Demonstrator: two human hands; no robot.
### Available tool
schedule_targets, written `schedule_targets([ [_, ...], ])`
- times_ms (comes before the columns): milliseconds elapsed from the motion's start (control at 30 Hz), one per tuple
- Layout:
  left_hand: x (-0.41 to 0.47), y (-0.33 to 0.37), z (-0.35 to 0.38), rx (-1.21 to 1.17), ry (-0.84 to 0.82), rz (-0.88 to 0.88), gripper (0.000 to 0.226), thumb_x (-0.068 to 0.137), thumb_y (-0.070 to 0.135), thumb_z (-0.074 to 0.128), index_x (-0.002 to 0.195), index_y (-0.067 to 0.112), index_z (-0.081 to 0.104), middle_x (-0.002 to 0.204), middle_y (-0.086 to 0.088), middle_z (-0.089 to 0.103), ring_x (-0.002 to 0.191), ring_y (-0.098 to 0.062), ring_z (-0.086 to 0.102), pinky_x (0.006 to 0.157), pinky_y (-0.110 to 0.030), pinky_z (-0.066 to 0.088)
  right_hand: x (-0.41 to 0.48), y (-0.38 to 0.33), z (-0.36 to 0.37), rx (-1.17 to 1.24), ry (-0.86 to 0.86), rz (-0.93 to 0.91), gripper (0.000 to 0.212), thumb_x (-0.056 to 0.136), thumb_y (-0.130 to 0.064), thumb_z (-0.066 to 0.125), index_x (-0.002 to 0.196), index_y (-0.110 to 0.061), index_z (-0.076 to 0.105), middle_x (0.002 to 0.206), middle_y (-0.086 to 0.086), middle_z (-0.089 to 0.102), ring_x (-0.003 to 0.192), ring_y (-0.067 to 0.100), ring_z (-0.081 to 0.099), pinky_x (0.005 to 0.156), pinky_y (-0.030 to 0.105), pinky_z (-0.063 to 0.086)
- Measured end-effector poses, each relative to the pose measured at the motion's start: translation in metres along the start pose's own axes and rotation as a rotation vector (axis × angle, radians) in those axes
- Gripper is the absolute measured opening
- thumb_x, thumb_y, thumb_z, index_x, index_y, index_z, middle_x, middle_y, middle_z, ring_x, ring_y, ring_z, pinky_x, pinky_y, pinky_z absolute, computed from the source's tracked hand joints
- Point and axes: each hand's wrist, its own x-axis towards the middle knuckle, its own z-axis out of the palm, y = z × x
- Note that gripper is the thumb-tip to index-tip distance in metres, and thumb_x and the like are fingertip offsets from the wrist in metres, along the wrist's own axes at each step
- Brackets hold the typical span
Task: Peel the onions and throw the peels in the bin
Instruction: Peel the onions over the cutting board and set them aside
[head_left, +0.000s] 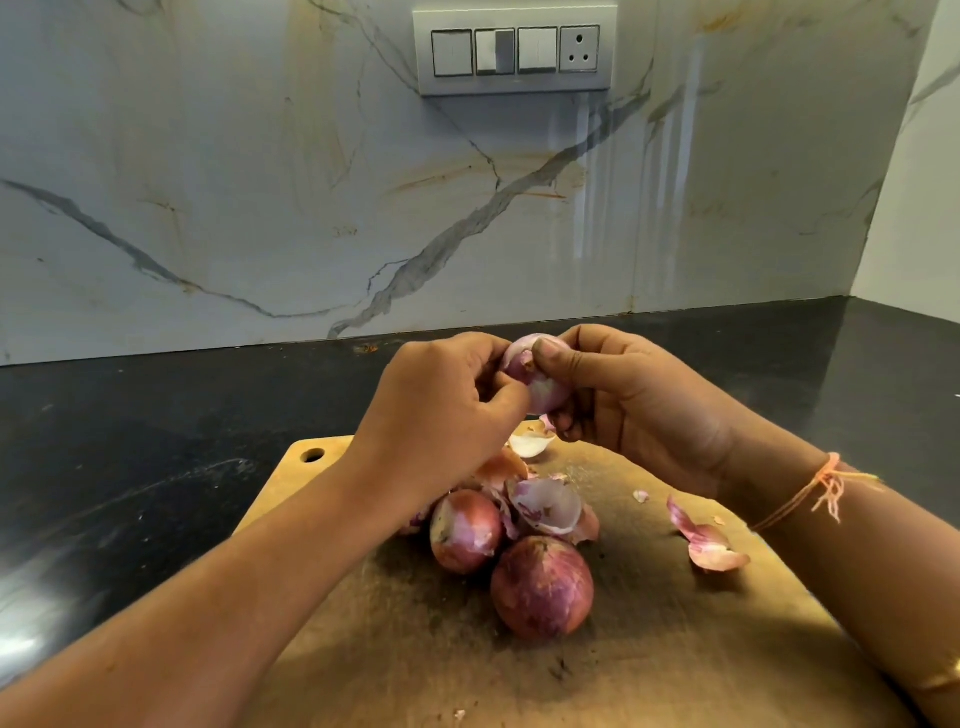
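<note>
Onion (537, 376), partly peeled, pale pink: pinched between left hand (447, 400) and right hand (623, 400), both curled round it, above cutting board (675, 649)'s far edge. Two unpeeled onions (542, 587) and loose peels (545, 506) on board.

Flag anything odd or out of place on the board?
Nothing damaged or spilled. Loose peels lie heaped on the cutting board, and one peel sits apart to the right: normal mid-peeling mess. No bin is in view. The left hand and right hand hold an onion above the board.
</note>
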Motion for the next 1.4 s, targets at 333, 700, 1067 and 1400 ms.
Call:
schedule_targets([
  [333, 0.002, -0.004, -0.001, 0.005, -0.012, -0.003, 0.023, 0.085, 0.014, 0.056, 0.099, 0.014, 0.075, 0.067, 0.006, 0.069, 0.053, -0.003, 0.060, 0.048, -0.012, 0.046, 0.001, 0.001, -0.001, -0.004, 0.016, 0.012, 0.033, 0.091, -0.021, 0.054, 0.115, 0.001, 0.056, 0.089, 0.011, 0.063, 0.063, 0.013, 0.051, 0.055, 0.020, 0.044],
  [700, 0.001, -0.005, 0.000, -0.281, -0.049, -0.186, 0.022, 0.075, 0.036, 0.053, 0.080, 0.027, 0.072, 0.069, 0.000, 0.072, 0.070, -0.030, 0.069, 0.066, -0.050, 0.058, -0.001, -0.007, -0.009, 0.108, -0.012, 0.085, 0.036, 0.087, -0.034, 0.053, 0.102, -0.004, 0.064, 0.072, 0.008, 0.064, 0.056, 0.014, 0.054, 0.054, 0.022, 0.048],
  [1067, -0.002, 0.003, -0.002, -0.219, -0.066, -0.082, 0.021, 0.077, 0.029, 0.060, 0.089, 0.020, 0.075, 0.073, 0.011, 0.072, 0.069, -0.003, 0.067, 0.067, -0.027, 0.057, -0.001, -0.005, -0.009, 0.122, -0.157, 0.107, 0.051, 0.078, -0.034, 0.057, 0.118, -0.002, 0.057, 0.082, 0.011, 0.063, 0.061, 0.014, 0.055, 0.056, 0.021, 0.049],
  [1400, 0.000, 0.000, -0.002, 0.107, -0.029, 0.119, 0.033, 0.082, 0.031, 0.047, 0.081, 0.012, 0.074, 0.057, 0.005, 0.062, 0.049, -0.012, 0.056, 0.046, -0.023, 0.045, -0.003, -0.005, -0.008, 0.096, -0.141, 0.102, 0.037, 0.073, -0.029, 0.061, 0.101, -0.007, 0.051, 0.079, 0.013, 0.064, 0.060, 0.019, 0.057, 0.057, 0.026, 0.049],
])
